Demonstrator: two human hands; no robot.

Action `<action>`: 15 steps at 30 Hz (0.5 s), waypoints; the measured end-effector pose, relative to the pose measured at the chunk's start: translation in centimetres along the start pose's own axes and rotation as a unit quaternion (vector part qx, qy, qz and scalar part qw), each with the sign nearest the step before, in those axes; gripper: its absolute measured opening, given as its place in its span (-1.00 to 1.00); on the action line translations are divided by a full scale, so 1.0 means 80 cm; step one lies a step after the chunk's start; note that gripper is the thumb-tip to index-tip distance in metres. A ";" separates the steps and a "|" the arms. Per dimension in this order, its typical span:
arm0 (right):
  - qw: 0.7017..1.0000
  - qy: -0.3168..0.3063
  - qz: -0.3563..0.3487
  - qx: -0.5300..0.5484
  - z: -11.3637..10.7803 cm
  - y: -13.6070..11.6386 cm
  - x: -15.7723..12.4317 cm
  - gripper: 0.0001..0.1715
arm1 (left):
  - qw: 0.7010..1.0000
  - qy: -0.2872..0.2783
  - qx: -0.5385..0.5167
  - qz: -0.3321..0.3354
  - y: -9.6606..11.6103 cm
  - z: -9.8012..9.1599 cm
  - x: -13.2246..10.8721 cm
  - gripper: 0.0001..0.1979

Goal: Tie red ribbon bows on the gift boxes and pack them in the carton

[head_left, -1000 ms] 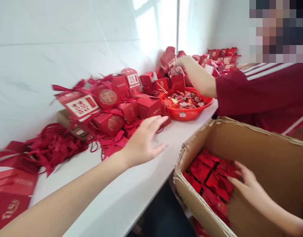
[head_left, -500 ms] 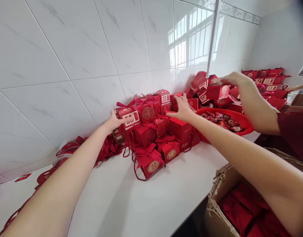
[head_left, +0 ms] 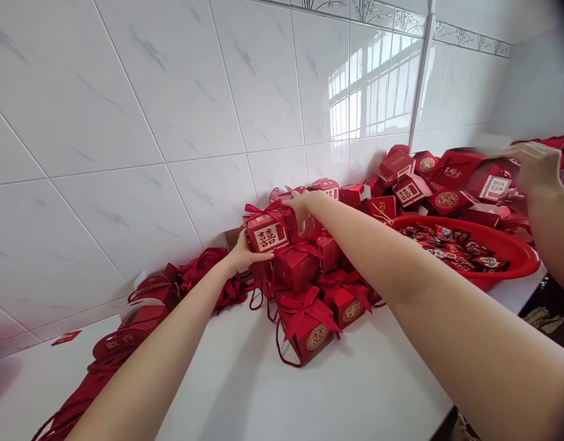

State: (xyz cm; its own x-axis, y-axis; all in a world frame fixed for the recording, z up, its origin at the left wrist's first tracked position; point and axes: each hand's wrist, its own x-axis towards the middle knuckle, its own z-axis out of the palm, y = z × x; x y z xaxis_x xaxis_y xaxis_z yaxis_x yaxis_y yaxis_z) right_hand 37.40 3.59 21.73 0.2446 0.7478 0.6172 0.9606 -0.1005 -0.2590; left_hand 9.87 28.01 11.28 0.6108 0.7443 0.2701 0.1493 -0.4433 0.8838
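Note:
A red gift box (head_left: 268, 236) with a white label and a red ribbon bow sits on top of a pile of similar boxes against the wall. My left hand (head_left: 245, 253) grips its lower left side, thumb along the front bottom edge. At the box's upper right, my right hand (head_left: 302, 211) closes on it; those fingertips are partly hidden behind the ribbon. Below are more bowed boxes, among them one with a gold round print (head_left: 309, 327) and a cord handle on the white tabletop (head_left: 263, 392).
To the right stands a red basin (head_left: 523, 263) of wrapped sweets. Behind it lie heaped red boxes (head_left: 408, 191), and another person's hand (head_left: 539, 162) moves there, blurred. Flat red boxes with cords (head_left: 121, 343) line the left. A tiled wall (head_left: 199, 122) bounds the back.
My right hand has moved left, from the boxes at the middle of the pile onto the labelled box. My left hand stays on that box. The view has shifted left.

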 end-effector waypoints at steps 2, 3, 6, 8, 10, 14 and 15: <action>0.998 0.047 0.032 -0.024 -0.054 0.058 -0.019 -0.17 | 1.000 0.002 -0.009 0.021 -0.011 0.004 0.000 0.10; 0.995 0.070 0.053 -0.036 -0.076 0.086 -0.022 -0.18 | 0.999 0.001 -0.014 0.031 -0.015 0.005 0.000 0.10; 0.987 0.126 0.079 -0.062 -0.109 0.140 -0.010 -0.22 | 0.998 -0.002 -0.032 0.058 -0.022 0.007 0.002 0.00; 0.990 0.097 0.075 -0.065 -0.101 0.138 0.009 -0.27 | 0.997 0.004 -0.043 0.071 -0.024 0.007 0.003 -0.07; 0.995 0.056 0.060 -0.064 -0.074 0.103 0.027 -0.39 | 0.995 0.018 -0.055 0.080 -0.024 0.007 0.003 -0.11; 0.997 -0.054 0.003 -0.049 0.019 -0.016 0.057 -0.54 | 0.992 0.050 -0.083 0.083 -0.022 0.009 0.004 -0.12; 0.995 -0.083 -0.013 -0.046 0.043 -0.045 0.064 -0.53 | 0.991 0.055 -0.091 0.079 -0.020 0.009 0.004 -0.13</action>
State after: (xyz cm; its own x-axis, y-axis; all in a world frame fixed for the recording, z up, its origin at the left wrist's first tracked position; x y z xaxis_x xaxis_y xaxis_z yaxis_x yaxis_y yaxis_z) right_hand 34.79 10.07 23.27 0.2017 0.8484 0.4895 0.9762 -0.1333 -0.1712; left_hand 10.40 28.58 9.71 0.5248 0.7273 0.4423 -0.0913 -0.4685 0.8787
